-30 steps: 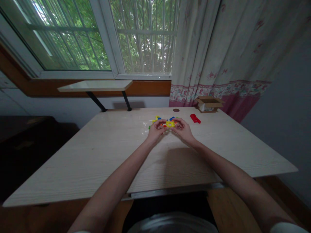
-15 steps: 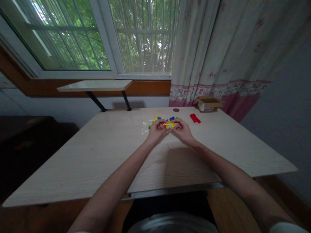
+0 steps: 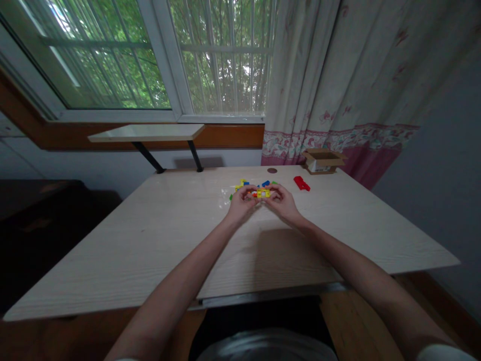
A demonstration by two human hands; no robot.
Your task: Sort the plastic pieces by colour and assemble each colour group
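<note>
Between my two hands is a small yellow toy block piece [image 3: 263, 193] with red and white bits on its left side. My left hand [image 3: 242, 201] pinches the left end, fingers curled over it. My right hand [image 3: 282, 201] grips the right end the same way. Just behind the hands lie loose plastic pieces: yellow ones [image 3: 241, 183], blue ones [image 3: 266, 183] and a green one [image 3: 274, 183], partly hidden by my fingers. Off to the right on the table rests a red piece [image 3: 301, 183].
An open cardboard box [image 3: 323, 161] stands at the table's back right, by the curtain [image 3: 293, 100]. A raised shelf [image 3: 148, 132] on black legs is at the back left. A brown round cap [image 3: 272, 170] sits near the back edge of the wooden table [image 3: 150, 250].
</note>
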